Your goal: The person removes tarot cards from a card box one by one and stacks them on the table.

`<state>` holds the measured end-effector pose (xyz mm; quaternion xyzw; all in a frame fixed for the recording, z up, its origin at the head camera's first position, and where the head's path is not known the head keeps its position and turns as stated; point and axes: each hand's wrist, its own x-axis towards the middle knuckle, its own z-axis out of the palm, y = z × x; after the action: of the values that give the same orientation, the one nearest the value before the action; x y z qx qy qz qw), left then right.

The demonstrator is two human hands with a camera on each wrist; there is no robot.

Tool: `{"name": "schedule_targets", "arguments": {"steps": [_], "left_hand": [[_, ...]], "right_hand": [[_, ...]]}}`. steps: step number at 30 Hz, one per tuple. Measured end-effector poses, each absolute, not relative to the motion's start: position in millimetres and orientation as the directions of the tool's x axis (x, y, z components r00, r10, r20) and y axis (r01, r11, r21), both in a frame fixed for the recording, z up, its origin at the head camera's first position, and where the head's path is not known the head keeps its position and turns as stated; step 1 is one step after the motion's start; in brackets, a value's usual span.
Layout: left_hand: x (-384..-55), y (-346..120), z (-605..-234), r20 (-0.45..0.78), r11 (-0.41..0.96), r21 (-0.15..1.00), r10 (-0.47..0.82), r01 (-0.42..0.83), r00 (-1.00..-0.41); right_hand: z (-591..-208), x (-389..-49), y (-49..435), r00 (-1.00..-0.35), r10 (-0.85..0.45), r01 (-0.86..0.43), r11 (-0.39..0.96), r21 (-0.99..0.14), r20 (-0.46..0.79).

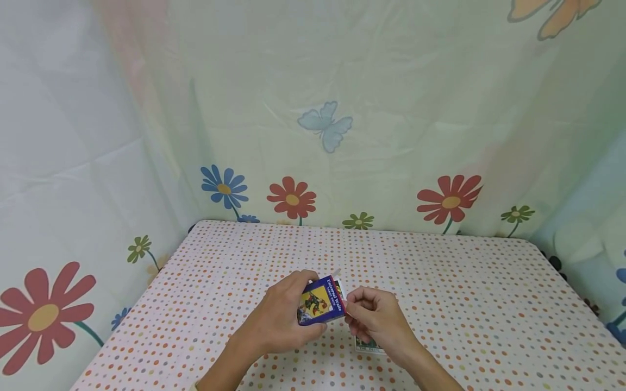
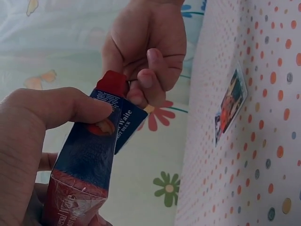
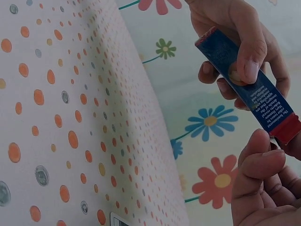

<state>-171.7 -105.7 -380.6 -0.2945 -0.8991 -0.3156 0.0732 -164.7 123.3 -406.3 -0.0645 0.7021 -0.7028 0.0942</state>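
My left hand [image 1: 286, 312] grips a blue tarot card box [image 1: 315, 302], tilted above the table, with a yellow picture on its front. In the left wrist view its thumb presses the narrow side of the box [image 2: 89, 146]. At the box's right end, my right hand [image 1: 376, 315] pinches the small red flap [image 3: 287, 128] between its fingertips. White and coloured edges show at that end in the head view. Below the right hand a picture card [image 1: 370, 347] lies on the table, partly hidden by that hand; the left wrist view shows more of the card [image 2: 231, 104].
A white cloth with coloured dots covers the table [image 1: 235, 260]. Behind it and along the sides hangs a pale curtain [image 1: 391, 108] printed with flowers and butterflies. Dark round objects [image 1: 555, 263] sit beyond the table's right edge.
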Motion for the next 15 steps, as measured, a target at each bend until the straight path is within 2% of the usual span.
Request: {"name": "schedule_targets", "arguments": {"steps": [15], "left_hand": [[-175.2, -104.5, -387.0, 0.333, 0.609, 0.555, 0.461, 0.566, -0.822]], "right_hand": [[-402.3, -163.8, 119.1, -0.998, -0.053, 0.021, 0.071, -0.997, -0.024]]}}
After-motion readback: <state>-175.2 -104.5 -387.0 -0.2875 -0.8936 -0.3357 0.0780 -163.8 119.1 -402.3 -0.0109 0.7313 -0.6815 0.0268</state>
